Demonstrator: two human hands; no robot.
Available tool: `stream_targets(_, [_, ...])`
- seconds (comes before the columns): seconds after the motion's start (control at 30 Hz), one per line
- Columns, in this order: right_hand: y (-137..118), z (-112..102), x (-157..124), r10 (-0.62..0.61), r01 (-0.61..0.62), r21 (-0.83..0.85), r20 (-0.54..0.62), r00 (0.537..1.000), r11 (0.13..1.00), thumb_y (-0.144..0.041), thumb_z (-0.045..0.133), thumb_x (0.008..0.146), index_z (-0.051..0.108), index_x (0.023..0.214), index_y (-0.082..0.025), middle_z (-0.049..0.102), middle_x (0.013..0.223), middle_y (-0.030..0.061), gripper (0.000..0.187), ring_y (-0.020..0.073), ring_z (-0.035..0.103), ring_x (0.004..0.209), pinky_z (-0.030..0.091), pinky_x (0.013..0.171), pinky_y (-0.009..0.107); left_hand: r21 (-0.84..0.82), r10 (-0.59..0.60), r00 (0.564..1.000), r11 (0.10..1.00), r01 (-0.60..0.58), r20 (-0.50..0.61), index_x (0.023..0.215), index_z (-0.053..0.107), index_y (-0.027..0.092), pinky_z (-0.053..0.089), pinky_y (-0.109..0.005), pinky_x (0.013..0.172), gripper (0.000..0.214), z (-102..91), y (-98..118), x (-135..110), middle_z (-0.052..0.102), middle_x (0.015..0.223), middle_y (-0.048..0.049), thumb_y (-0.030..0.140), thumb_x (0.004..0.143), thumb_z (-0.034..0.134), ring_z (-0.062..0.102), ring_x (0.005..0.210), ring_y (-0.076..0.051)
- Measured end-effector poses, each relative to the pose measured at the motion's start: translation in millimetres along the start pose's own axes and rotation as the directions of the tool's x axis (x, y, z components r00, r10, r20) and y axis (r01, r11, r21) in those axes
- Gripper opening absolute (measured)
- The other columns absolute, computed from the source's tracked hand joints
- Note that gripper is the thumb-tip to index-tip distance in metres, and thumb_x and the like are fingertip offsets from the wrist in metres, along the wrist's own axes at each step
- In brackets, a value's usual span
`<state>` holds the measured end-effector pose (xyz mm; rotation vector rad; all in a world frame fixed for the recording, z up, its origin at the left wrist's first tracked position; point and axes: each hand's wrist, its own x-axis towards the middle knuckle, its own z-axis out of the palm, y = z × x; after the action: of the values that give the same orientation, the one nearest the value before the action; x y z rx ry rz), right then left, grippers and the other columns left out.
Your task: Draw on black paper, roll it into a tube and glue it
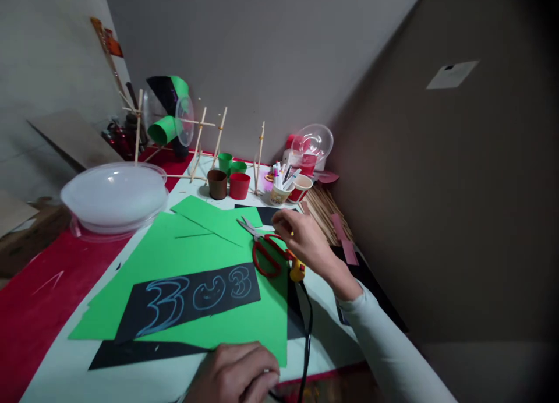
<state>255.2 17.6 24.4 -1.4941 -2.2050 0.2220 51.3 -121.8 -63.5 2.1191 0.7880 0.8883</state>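
Observation:
My right hand [305,240] reaches over the table and rests on the red-handled scissors [262,248], fingers curled near the handles and blades. Beneath the wrist lies a yellow-tipped tool [297,270] with a black cord [308,333]. My left hand [238,371] lies at the near edge, fingers curled loosely, pressing on the lower edge of a green paper sheet [196,257]. On the green sheet lies a black paper strip [192,298] with blue chalk outlines drawn on it.
A clear plastic bowl [114,196] sits upside down at the left. Small brown, red and green cups [227,181], a cup of markers [282,187], wooden stick frames [209,141] and a stick bundle [325,208] stand behind. A wall [437,187] rises at right.

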Motion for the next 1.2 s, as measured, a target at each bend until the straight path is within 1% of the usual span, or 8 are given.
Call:
stream_targets(0.17, [-25.1, 24.2, -30.3, -0.098, 0.097, 0.019, 0.223, 0.97, 0.995, -0.007, 0.054, 0.096, 0.063, 0.096, -0.018, 0.072, 0.095, 0.0075, 0.014, 0.0197, 0.065, 0.085, 0.045, 0.074, 0.03, -0.019, 0.082, 0.996, 0.996, -0.083, -0.042, 0.086, 0.068, 0.021, 0.046, -0.025, 0.059, 0.024, -8.3, 18.6, -6.9, 0.071, 0.067, -0.0008, 0.019, 0.1, 0.049, 0.066, 0.058, -0.014])
stream_targets(0.27, [-31.5, 30.7, -35.9, -0.146, 0.152, 0.006, 0.318, 0.937, 0.988, -0.003, 0.053, 0.094, 0.061, 0.097, -0.017, 0.07, 0.098, 0.0103, 0.016, 0.022, 0.064, 0.091, 0.046, 0.079, 0.032, -0.053, 0.082, 0.991, 0.995, -0.088, -0.105, 0.086, 0.067, 0.021, 0.045, -0.027, 0.059, 0.022, -9.6, 17.2, -17.8, 0.068, 0.064, -0.0007, 0.019, 0.099, 0.05, 0.063, 0.056, -0.015])
stream_targets(0.37, [-32.3, 34.3, -35.7, -0.182, 0.211, -0.038, 0.374, 0.909, 0.977, -0.001, 0.052, 0.092, 0.061, 0.098, -0.016, 0.07, 0.099, 0.0127, 0.018, 0.0247, 0.063, 0.094, 0.045, 0.086, 0.036, 0.03, 0.103, 0.979, 0.995, -0.1, -0.174, 0.094, 0.065, 0.022, 0.047, -0.027, 0.064, 0.016, -12.2, 12.0, -28.1, 0.07, 0.068, -0.0002, 0.014, 0.097, 0.052, 0.065, 0.061, -0.015])
stream_targets(0.63, [-23.9, 45.9, -27.0, -0.221, 0.302, -0.156, 0.395, 0.892, 0.941, 0.004, 0.046, 0.086, 0.06, 0.094, -0.016, 0.066, 0.094, 0.0121, 0.026, 0.0236, 0.056, 0.085, 0.04, 0.076, 0.035, 0.354, 0.141, 0.956, 0.934, -0.043, -0.257, 0.094, 0.063, 0.022, 0.043, -0.025, 0.057, 0.016, -27.0, 8.9, -50.5, 0.065, 0.063, 0.0036, 0.012, 0.097, 0.051, 0.061, 0.055, -0.012])
stream_targets(0.73, [-21.5, 49.7, -25.5, -0.241, 0.333, -0.172, 0.407, 0.881, 0.927, 0.002, 0.047, 0.087, 0.059, 0.095, -0.015, 0.065, 0.093, 0.011, 0.022, 0.0226, 0.054, 0.084, 0.038, 0.076, 0.034, 0.52, 0.195, 0.912, 0.854, 0.023, -0.361, 0.101, 0.064, 0.02, 0.045, -0.029, 0.065, 0.015, -36.4, 0.8, -57.4, 0.071, 0.072, -0.0001, 0.01, 0.099, 0.052, 0.062, 0.063, -0.016])
stream_targets(0.8, [-20.4, 51.9, -25.1, -0.245, 0.346, -0.184, 0.418, 0.875, 0.92, 0.001, 0.048, 0.087, 0.059, 0.095, -0.015, 0.064, 0.092, 0.0107, 0.02, 0.0222, 0.053, 0.083, 0.037, 0.074, 0.033, 0.622, 0.241, 0.897, 0.781, 0.048, -0.371, 0.106, 0.064, 0.018, 0.045, -0.032, 0.071, 0.014, -47.5, -6.7, -58.3, 0.073, 0.078, -0.0016, 0.008, 0.096, 0.06, 0.06, 0.067, -0.018])
stream_targets(1.0, [-20.5, 56.6, -25.1, -0.237, 0.353, -0.205, 0.436, 0.868, 0.913, -0.001, 0.048, 0.089, 0.059, 0.094, -0.015, 0.063, 0.096, 0.0109, 0.018, 0.0215, 0.053, 0.083, 0.036, 0.074, 0.034, 0.785, 0.178, 0.935, 0.603, 0.144, -0.307, 0.112, 0.07, 0.007, 0.041, -0.038, 0.069, 0.02, -77.4, -19.4, -50.5, 0.063, 0.078, -0.0077, 0.011, 0.093, 0.066, 0.05, 0.074, -0.024])
stream_targets(1.2, [-28.8, 49.2, -32.6, -0.219, 0.333, -0.185, 0.459, 0.861, 0.925, 0.003, 0.045, 0.086, 0.059, 0.092, -0.015, 0.063, 0.094, 0.0106, 0.024, 0.0193, 0.051, 0.078, 0.034, 0.071, 0.032, 0.814, 0.186, 0.948, 0.569, 0.111, -0.26, 0.102, 0.072, 0.007, 0.041, -0.037, 0.069, 0.012, -78.2, -22.6, -44.9, 0.061, 0.078, -0.0078, 0.007, 0.092, 0.065, 0.048, 0.075, -0.024])
